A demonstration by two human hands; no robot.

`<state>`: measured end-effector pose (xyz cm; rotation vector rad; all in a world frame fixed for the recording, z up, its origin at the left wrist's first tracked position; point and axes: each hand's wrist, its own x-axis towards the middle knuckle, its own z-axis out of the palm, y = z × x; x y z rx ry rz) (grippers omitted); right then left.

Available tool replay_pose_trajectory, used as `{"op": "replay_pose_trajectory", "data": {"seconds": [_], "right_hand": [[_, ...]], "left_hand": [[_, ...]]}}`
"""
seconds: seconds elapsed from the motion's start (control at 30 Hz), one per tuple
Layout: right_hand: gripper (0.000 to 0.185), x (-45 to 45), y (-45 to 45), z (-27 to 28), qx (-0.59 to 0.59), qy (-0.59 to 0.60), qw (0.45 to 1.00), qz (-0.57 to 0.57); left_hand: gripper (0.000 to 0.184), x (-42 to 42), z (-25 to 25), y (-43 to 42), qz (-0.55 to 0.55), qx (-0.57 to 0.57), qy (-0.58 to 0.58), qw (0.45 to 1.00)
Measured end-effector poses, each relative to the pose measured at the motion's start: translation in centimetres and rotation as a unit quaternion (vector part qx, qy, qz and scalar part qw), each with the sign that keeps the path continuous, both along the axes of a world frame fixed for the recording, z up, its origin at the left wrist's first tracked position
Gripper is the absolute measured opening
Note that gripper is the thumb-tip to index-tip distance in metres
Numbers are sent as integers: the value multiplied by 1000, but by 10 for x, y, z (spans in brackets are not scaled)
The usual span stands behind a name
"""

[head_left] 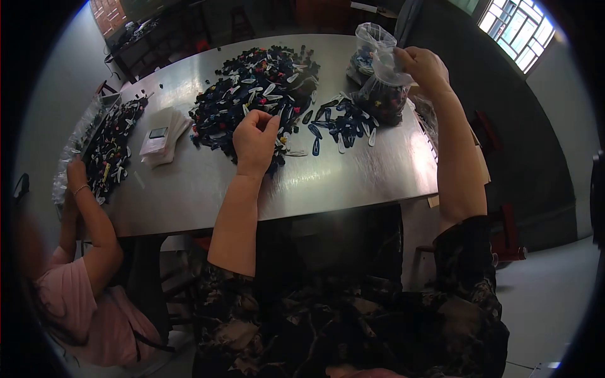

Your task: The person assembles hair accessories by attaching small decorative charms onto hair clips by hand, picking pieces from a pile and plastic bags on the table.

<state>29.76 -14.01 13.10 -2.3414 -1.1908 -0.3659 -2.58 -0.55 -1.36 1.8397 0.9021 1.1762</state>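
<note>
My left hand point(255, 142) is over the near edge of a large pile of hair clips point(258, 82), thumb and fingers pinched together. Whatever lies between those fingertips is too small to make out. My right hand point(427, 70) is closed on the upper part of a clear plastic bag point(387, 79) at the table's right side. Dark clips with a few coloured bits fill the bag's lower part. A smaller group of dark and white snap clips point(343, 123) lies between the pile and the bag.
Left of the pile stands a stack of small clear bags point(165, 135) with a small dark-faced device point(157, 133) on top. Farther left, another person's hand point(77, 173) touches clear plastic beside a second clip heap point(113, 148). The metal table point(302, 195) has a rounded edge.
</note>
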Motion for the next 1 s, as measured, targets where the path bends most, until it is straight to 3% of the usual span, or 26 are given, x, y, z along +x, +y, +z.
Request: {"op": "replay_pose_trajectory", "data": {"seconds": [0.17, 0.23, 0.37, 0.53, 0.57, 0.6, 0.67, 0.7, 0.77, 0.9, 1.0], "right_hand": [[43, 4, -10, -10, -84, 32, 992, 88], [43, 10, -16, -7, -150, -56, 980, 122], [41, 8, -12, 0, -141, -92, 978, 119], [36, -9, -12, -3, -96, -50, 991, 84], [37, -14, -7, -8, -43, -69, 993, 83], [37, -29, -3, -10, -39, -63, 993, 95], [36, -67, -4, -18, 78, -95, 970, 211], [36, -89, 2, -27, 92, -5, 955, 283], [36, -137, 8, -43, 87, 141, 921, 353], [28, -182, 34, -82, 151, 124, 876, 442], [23, -195, 42, -96, 181, 265, 840, 439]], "left_hand": [[19, 0, 1, -1, 1, 5, 0, 1000], [18, -1, 2, -2, -8, -4, -3, 1000], [18, -1, 4, -2, -3, -3, -13, 1000], [19, -1, 8, -5, 16, 6, -8, 1000], [19, -2, 9, -4, -6, -5, -27, 1000], [19, -4, 13, -4, -27, -25, -52, 998], [21, -6, 16, -3, -88, -59, -113, 988], [21, -8, 18, -4, -82, -58, -107, 989], [20, -13, 24, -7, -184, -145, -160, 959], [24, -23, 33, -14, -262, -185, -114, 940], [25, -27, 45, -28, -238, -231, -144, 933]]}}
